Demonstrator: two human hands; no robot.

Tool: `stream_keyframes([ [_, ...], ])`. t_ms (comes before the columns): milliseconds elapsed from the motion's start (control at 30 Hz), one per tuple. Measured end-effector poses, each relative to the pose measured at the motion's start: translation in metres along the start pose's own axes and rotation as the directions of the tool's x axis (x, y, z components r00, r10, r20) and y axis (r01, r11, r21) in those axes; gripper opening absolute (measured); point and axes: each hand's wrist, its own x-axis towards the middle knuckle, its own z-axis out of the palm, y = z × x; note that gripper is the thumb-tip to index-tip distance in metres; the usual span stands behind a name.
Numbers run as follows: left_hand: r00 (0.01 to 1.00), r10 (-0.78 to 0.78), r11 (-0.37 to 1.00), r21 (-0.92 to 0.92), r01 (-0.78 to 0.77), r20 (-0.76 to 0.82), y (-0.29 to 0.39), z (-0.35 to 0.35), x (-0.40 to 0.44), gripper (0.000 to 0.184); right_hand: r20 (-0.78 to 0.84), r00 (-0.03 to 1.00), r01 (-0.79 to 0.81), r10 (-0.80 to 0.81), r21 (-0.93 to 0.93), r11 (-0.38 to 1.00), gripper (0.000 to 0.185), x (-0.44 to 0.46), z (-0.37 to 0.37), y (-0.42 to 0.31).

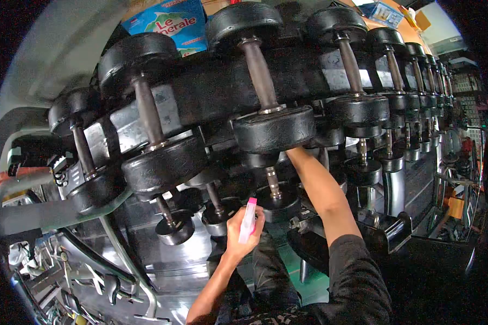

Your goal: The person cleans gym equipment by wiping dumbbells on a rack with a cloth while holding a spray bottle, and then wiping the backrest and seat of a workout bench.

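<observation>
My left hand point(242, 234) is closed around a spray bottle with a pink and white head point(249, 219); its lower part is hidden. The pink tip points toward the rack. My right forearm point(322, 187) reaches up behind the near end of a big black dumbbell point(274, 130) on the upper tier. That dumbbell hides my right hand and fingers, so what they touch cannot be seen. Just beyond my left hand, a smaller dumbbell point(274, 187) with a metal handle rests on the lower tier.
More black dumbbells point(162, 168) line both tiers, running off to the right. A blue printed carton point(171, 24) stands behind the top row. Gym machine frames point(127, 257) are at lower left. A black padded bench-like part point(309, 244) sits near my right arm.
</observation>
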Motion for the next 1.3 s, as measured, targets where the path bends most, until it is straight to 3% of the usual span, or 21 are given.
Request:
stream_keyframes([
  [467,0.994,0.075,0.996,0.034,-0.078,0.08,0.01,-0.004,-0.008,0.015,-0.011,0.991,-0.133,0.133,0.003,0.991,0.042,0.001,-0.016,0.032],
  [533,0.976,0.217,0.973,0.08,-0.218,0.029,0.005,-0.003,-0.005,0.009,-0.054,0.99,-0.132,0.131,-0.016,0.991,0.042,-0.001,-0.008,0.014],
  [567,0.976,0.216,0.973,0.076,-0.217,0.031,0.005,-0.004,-0.006,0.009,-0.068,0.99,-0.127,0.125,-0.021,0.992,0.042,0.0,-0.005,0.006],
  [633,0.999,0.036,0.999,0.036,-0.037,0.039,0.004,-0.004,-0.011,0.016,-0.075,0.992,-0.106,0.104,-0.022,0.994,0.041,-0.003,-0.004,-0.003],
  [867,0.997,0.032,0.999,0.039,-0.035,0.063,0.015,-0.002,-0.013,0.014,0.026,0.993,-0.115,0.114,0.025,0.993,0.041,-0.004,-0.024,0.031],
  [1100,0.992,0.121,0.987,0.103,-0.125,0.046,0.009,-0.011,-0.017,0.015,-0.042,0.984,-0.175,0.175,-0.013,0.984,0.041,0.007,-0.006,0.014],
  [1300,0.998,0.042,0.997,0.066,-0.044,0.04,0.002,-0.012,-0.03,0.014,0.0,0.981,-0.194,0.194,0.018,0.981,0.041,0.011,-0.018,0.037],
])
